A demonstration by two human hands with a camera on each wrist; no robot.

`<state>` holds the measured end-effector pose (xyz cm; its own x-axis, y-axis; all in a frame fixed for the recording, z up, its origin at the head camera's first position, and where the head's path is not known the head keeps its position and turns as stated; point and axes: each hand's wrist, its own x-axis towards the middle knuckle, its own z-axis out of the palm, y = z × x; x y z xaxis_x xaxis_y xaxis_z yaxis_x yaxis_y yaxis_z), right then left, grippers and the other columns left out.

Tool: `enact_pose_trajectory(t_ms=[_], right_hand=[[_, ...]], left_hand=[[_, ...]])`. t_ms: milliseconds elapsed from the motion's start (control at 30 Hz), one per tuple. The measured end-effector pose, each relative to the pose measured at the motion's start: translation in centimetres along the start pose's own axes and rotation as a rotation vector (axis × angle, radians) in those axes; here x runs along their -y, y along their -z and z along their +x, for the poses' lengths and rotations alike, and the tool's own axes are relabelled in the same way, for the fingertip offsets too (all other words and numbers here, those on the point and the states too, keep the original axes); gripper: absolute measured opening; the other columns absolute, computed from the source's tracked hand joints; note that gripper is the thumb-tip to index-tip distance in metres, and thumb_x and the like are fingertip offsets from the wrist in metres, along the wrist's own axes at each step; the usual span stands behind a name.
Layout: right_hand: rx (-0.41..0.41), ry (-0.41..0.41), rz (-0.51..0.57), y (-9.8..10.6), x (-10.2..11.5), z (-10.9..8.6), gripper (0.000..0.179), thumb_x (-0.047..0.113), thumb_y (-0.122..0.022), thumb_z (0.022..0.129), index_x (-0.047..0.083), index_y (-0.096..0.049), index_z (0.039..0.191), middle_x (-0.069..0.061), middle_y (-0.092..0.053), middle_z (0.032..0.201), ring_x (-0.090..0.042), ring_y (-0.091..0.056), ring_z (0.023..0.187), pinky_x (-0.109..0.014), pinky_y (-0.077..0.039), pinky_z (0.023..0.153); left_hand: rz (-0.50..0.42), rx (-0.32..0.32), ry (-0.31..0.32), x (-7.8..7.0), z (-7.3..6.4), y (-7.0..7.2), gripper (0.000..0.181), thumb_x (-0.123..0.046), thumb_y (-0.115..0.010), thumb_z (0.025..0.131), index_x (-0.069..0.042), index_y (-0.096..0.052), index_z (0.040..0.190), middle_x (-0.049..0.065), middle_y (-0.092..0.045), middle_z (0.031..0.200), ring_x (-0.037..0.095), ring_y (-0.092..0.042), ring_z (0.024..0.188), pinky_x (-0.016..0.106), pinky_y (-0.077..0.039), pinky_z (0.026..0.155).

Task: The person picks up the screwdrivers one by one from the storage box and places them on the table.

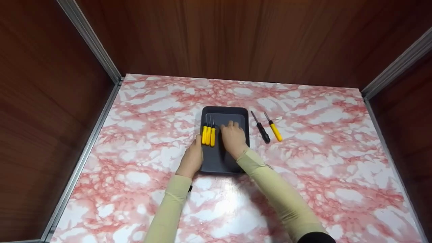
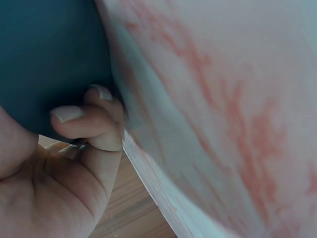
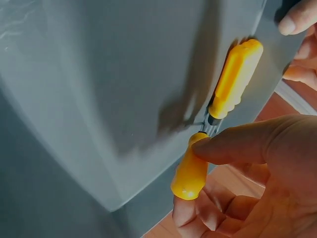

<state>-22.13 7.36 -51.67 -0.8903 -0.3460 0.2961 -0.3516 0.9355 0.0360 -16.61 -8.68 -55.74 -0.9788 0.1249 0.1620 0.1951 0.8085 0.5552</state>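
Observation:
A dark grey tray (image 1: 224, 109) lies on the table, and my left hand (image 1: 190, 159) grips its left side. In the left wrist view, the curled fingers (image 2: 101, 126) reach round the tray's edge. Over the tray's inside, my right hand (image 1: 233, 137) pinches a yellow-handled screwdriver (image 3: 191, 171) between thumb and fingers; the head view hides that screwdriver behind the hand. Three yellow screwdrivers (image 1: 208, 135) lie side by side along the tray's left part, tips pointing away. One yellow handle (image 3: 237, 77) shows beyond the held screwdriver in the right wrist view.
To the right of the tray lie a black screwdriver (image 1: 261, 130) and another yellow-handled screwdriver (image 1: 275, 130). The table (image 1: 337, 162) has a red and white marbled top. Dark wooden panels (image 1: 236, 40) with metal edging stand around its back and sides.

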Motion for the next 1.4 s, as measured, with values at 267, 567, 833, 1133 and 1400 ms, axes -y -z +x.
enact_pose_trajectory(t_ms=[267,567,833,1133,1400], right_hand=[[-0.018,-0.007,0.004,0.2,-0.3,-0.1,0.016,0.0,-0.055,0.09,0.004,-0.07,0.095,-0.019,-0.058,0.086,-0.035,-0.059,0.082,-0.043,-0.053,0.062],[-0.044,-0.007,0.036,1.3,-1.0,-0.3,0.011,0.002,-0.058,0.089,0.003,-0.064,0.098,-0.02,-0.056,0.09,-0.036,-0.058,0.084,-0.043,-0.053,0.062],[-0.033,-0.01,0.079,2.2,-1.9,-0.6,0.025,-0.001,-0.064,0.079,0.004,-0.062,0.104,-0.021,-0.055,0.092,-0.036,-0.055,0.086,-0.044,-0.052,0.062],[-0.079,-0.022,0.085,2.5,-2.9,-1.3,0.029,-0.005,-0.059,0.08,0.006,-0.063,0.107,-0.02,-0.054,0.091,-0.035,-0.055,0.083,-0.046,-0.051,0.062],[-0.093,-0.038,0.101,3.0,-3.8,-2.1,0.031,-0.005,-0.06,0.081,0.007,-0.064,0.109,-0.02,-0.054,0.091,-0.037,-0.054,0.085,-0.047,-0.048,0.066]], left_hand=[[-0.004,0.01,0.013,0.0,0.0,0.0,0.031,0.005,-0.043,0.094,0.0,-0.035,0.124,0.018,-0.057,0.095,0.035,-0.062,0.074,0.047,-0.049,0.066],[-0.016,0.02,0.018,0.0,0.1,0.0,0.029,0.003,-0.042,0.096,0.0,-0.035,0.125,0.018,-0.058,0.098,0.035,-0.062,0.081,0.047,-0.049,0.072],[-0.013,0.023,0.021,0.0,0.1,0.1,0.032,0.004,-0.043,0.095,0.002,-0.035,0.126,0.018,-0.058,0.099,0.035,-0.062,0.082,0.045,-0.049,0.074],[0.003,0.01,0.01,-0.1,0.0,0.2,0.036,0.005,-0.046,0.093,0.002,-0.033,0.127,0.019,-0.058,0.098,0.036,-0.062,0.079,0.045,-0.05,0.071],[0.008,0.0,0.003,-0.2,-0.1,0.2,0.033,0.004,-0.045,0.095,0.002,-0.034,0.126,0.019,-0.058,0.095,0.035,-0.062,0.078,0.045,-0.05,0.07]])
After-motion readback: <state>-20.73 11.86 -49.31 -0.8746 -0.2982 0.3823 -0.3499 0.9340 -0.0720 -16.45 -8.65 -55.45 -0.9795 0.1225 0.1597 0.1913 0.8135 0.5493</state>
